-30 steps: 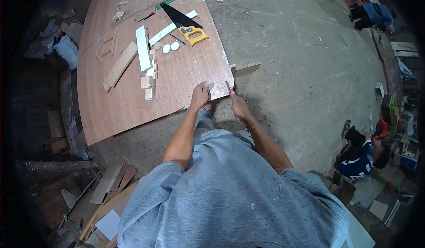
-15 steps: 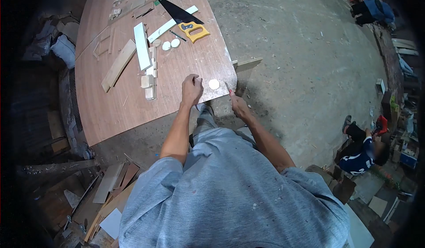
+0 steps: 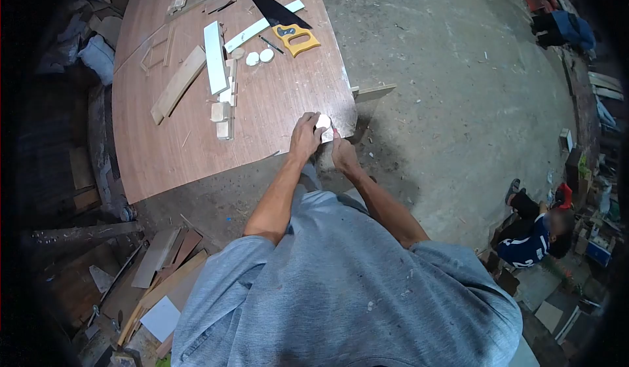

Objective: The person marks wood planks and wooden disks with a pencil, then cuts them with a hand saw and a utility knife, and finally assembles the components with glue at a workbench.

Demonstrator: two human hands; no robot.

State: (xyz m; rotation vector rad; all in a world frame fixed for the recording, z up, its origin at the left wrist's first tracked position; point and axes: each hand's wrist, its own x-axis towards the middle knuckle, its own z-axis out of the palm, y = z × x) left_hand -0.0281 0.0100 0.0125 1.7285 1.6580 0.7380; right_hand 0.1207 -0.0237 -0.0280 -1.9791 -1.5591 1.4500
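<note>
My left hand [image 3: 304, 139] is closed on a round white disc [image 3: 323, 121] near the front right corner of the wooden table, its fingers at the far side and its thumb at the near edge. Right beside it, my right hand [image 3: 343, 155] grips a small red-handled knife [image 3: 336, 132]. The knife's tip points at the disc's right edge, and the blade is mostly hidden. Two similar white discs [image 3: 266, 55] lie farther back on the table, near a pencil [image 3: 271, 45].
A handsaw [image 3: 296, 38] with a yellow handle rests across a white board [image 3: 246, 36]. More wood strips and small blocks [image 3: 221, 111] lie on the tabletop [image 3: 262, 125]. A seated person [image 3: 527, 239] is on the right. Scrap wood [image 3: 157, 259] is piled at lower left.
My left hand has moved right and taken hold of the white disc. My right hand has brought the knife left, up to the disc's edge. The camera view has shifted slightly.
</note>
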